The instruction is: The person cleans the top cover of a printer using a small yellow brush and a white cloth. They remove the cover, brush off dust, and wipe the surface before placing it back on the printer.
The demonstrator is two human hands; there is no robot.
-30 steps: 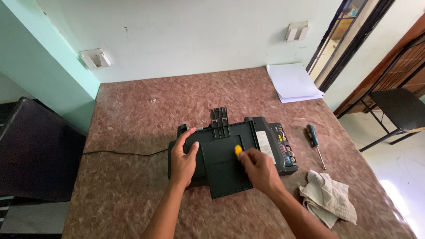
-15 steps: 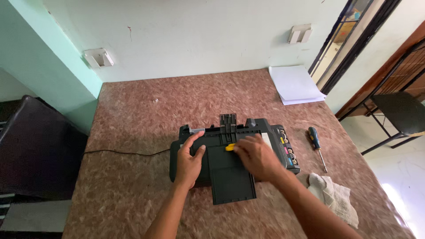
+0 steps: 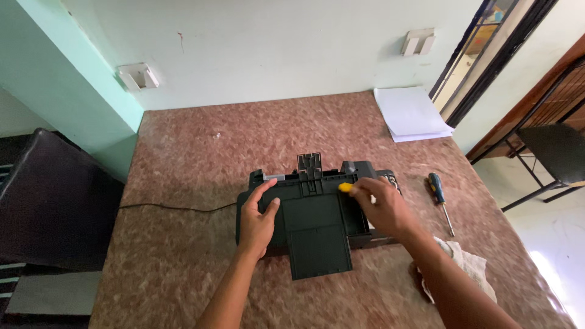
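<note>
Left hand lies flat and open on the black printer at mid-surface. Right hand pinches a yellow tool at the printer's top. Beyond the right grip lie a screwdriver and cloth.

Reddish-brown speckled stone tabletop fills centre, back edge against pale off-white wall. Mint-green painted wall section at left. Two small white wall fittings: one near green section, other toward right. Dark-framed doorway at right, daylight beyond. Black metal-framed chair on bright, pale floor. Dark padded chair at left. Stack of white paper sheets on table's far right corner.
</note>
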